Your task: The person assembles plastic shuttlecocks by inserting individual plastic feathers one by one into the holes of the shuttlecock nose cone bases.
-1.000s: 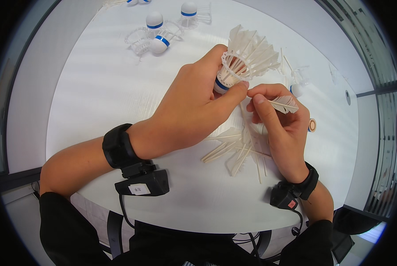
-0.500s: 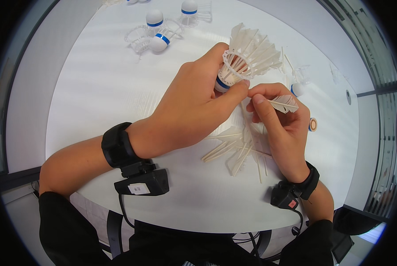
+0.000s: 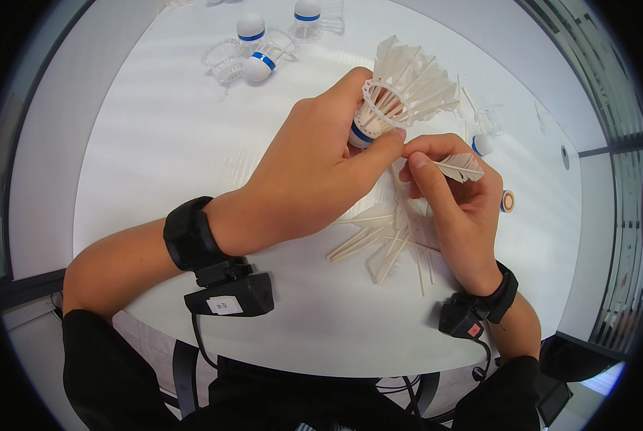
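Note:
My left hand (image 3: 321, 154) is closed around a shuttlecock (image 3: 389, 104), tilted with its white base and blue band toward me. Feathers fill part of its clear plastic ring, fanning out to the upper right. Just right of it, my right hand (image 3: 454, 194) pinches a single white feather (image 3: 459, 169) between thumb and index finger. The feather's vane lies over the palm side, and its shaft tip is hidden by the fingertips close to my left thumb. Below both hands, a loose pile of feathers and bare shafts (image 3: 389, 248) rests on the white table.
Several featherless shuttlecock frames with white bases (image 3: 258, 67) lie at the far left of the table (image 3: 156, 165). Another frame (image 3: 482, 144) sits at the right, near a small roll-like round item (image 3: 507, 201). Cabled black devices (image 3: 235, 294) are strapped to both wrists.
Almost nothing differs. Both hands keep their places and their hold on the shuttlecock and the feather; the view has shifted very slightly.

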`<state>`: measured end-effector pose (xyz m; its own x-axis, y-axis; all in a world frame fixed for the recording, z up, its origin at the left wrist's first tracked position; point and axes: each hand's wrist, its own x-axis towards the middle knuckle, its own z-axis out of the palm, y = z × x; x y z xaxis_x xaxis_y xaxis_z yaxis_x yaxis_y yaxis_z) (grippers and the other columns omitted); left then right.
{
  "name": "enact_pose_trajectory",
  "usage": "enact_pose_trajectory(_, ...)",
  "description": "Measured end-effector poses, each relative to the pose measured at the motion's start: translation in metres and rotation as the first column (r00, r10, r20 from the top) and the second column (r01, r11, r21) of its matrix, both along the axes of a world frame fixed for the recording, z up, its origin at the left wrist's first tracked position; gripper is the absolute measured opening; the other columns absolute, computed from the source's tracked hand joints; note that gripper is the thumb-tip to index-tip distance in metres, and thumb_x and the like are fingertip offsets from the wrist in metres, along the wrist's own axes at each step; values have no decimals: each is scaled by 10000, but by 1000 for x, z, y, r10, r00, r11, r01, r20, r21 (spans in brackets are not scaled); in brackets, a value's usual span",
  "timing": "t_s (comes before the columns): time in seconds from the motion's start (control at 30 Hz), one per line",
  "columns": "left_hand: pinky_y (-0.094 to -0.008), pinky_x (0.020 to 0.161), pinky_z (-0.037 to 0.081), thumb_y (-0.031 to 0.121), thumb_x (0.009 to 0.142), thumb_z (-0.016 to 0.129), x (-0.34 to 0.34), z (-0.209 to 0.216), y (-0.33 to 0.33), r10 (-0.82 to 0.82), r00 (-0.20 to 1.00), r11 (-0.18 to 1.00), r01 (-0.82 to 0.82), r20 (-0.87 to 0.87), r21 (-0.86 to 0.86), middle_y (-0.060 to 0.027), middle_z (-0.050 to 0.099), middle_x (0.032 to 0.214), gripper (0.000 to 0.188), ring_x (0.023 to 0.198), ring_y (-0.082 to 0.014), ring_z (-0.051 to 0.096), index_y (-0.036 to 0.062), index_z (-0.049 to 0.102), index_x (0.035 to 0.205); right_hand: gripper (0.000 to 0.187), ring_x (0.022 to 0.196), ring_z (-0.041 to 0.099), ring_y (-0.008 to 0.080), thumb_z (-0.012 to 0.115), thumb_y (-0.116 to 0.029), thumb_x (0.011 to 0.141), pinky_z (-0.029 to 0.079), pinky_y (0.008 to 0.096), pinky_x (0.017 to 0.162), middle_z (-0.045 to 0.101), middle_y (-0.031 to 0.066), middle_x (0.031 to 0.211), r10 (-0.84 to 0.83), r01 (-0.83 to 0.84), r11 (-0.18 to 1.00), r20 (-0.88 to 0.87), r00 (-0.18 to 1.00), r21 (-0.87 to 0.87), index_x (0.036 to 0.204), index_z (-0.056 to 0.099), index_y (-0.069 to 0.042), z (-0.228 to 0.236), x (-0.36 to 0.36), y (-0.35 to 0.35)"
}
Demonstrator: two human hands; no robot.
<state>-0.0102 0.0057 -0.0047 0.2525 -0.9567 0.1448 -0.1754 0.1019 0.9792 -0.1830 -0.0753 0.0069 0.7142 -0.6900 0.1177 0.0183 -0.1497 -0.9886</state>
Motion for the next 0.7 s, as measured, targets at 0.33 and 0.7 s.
enact_pose_trajectory(0.33, -229, 802, 493, 73, 984, 627, 1, 2, 1, 3, 1000, 999, -3, 14, 33, -40, 654, 1058, 295, 924, -66, 585, -34, 557, 1250, 119, 854, 600, 83, 625, -22, 992, 483, 228, 774, 673, 35, 938, 5, -5, 1000, -7, 1000, 8, 1061, 676, 61, 2, 0, 1)
enact_pose_trajectory(0.7, -243, 841, 494, 77, 984, 627, 1, -1, 0, -4, 1000, 1000, 4, 0, 6, -55, 659, 1087, 310, 961, -82, 589, -34, 556, 1265, 125, 857, 599, 79, 627, -29, 991, 479, 223, 768, 678, 33, 952, 20, -20, 1000, -1, 1000, 5, 1063, 678, 59, 0, -1, 0)
